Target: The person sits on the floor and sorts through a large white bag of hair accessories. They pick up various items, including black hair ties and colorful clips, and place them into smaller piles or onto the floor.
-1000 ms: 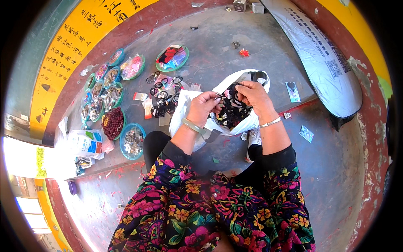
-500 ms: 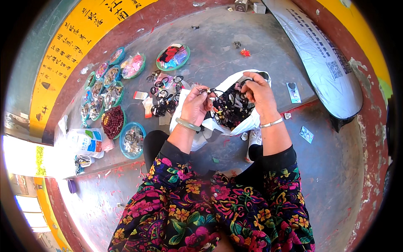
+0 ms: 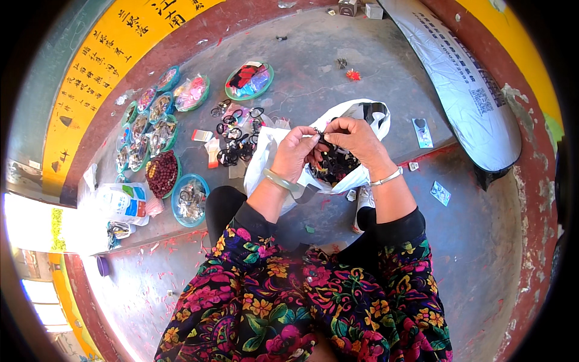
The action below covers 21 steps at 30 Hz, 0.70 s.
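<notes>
My left hand (image 3: pixel 297 152) and my right hand (image 3: pixel 354 140) meet above an open white plastic bag (image 3: pixel 270 158) full of small dark hair ties and trinkets (image 3: pixel 335 166). Both pinch one small dark item (image 3: pixel 320 137) between their fingertips, just over the bag's mouth. A pale green bangle (image 3: pixel 283 180) sits on my left wrist and a thin silver bracelet (image 3: pixel 387 177) on my right. The bag lies on the concrete ground in front of my knees.
Several round green and blue trays (image 3: pixel 249 81) of trinkets and a dish of red beads (image 3: pixel 161 174) lie to the left. Loose black hair rings (image 3: pixel 236 134) lie beside the bag. A large white sack (image 3: pixel 464 84) lies at the right, small cards (image 3: pixel 422 133) near it.
My hands have come closer together over the bag and now both pinch the same small dark item; earlier they were spread apart at the bag's rim.
</notes>
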Available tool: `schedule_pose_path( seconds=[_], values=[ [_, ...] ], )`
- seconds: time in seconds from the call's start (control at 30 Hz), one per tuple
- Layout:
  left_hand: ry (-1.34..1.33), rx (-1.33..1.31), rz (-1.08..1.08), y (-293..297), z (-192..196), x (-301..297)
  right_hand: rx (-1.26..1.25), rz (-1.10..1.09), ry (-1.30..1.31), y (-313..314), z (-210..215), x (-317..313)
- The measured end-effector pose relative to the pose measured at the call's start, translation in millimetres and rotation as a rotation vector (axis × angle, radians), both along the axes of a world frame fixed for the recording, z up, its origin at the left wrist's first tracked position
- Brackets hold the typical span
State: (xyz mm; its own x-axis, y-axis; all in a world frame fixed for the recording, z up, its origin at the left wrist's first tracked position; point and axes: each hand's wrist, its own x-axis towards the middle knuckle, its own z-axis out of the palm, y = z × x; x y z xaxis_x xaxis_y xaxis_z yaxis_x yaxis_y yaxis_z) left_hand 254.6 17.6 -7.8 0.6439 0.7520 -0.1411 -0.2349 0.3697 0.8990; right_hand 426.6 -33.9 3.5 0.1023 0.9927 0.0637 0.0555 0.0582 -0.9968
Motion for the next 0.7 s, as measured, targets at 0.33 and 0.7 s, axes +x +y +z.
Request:
schedule_pose_path(
  seconds=[0.33, 0.7],
  values=[
    [0.124, 0.246, -0.067, 8.2, -9.5, -4.0, -0.072, -0.075, 0.243, -1.3, 7.4, 4.6],
    [0.292, 0.374, -0.096, 5.0, -31.0, 1.1, -0.129, 0.013, 0.3, -0.6, 10.6, 3.6]
  ],
)
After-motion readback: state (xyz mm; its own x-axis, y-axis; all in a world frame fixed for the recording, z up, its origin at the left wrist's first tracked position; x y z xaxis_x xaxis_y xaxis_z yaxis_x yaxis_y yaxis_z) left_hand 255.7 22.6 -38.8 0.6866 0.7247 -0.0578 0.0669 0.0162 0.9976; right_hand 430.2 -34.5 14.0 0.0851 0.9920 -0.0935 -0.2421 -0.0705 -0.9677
